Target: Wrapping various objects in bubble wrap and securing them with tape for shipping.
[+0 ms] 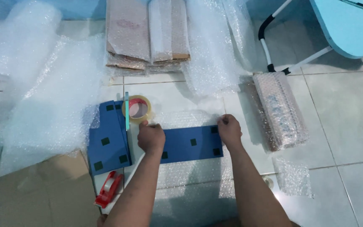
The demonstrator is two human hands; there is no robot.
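Observation:
A flat blue panel with small dark squares lies on a sheet of bubble wrap on the tiled floor. My left hand presses on the panel's left end, fingers curled near a roll of clear tape. My right hand grips the panel's far right corner together with the bubble wrap edge. More blue panels with dark squares lie to the left, one thin panel standing on edge.
A red tape dispenser lies at the lower left beside flat cardboard. A bubble-wrapped bundle rests at right. Wrapped cardboard stacks and loose bubble wrap fill the back and left. A light-blue table with a white frame stands top right.

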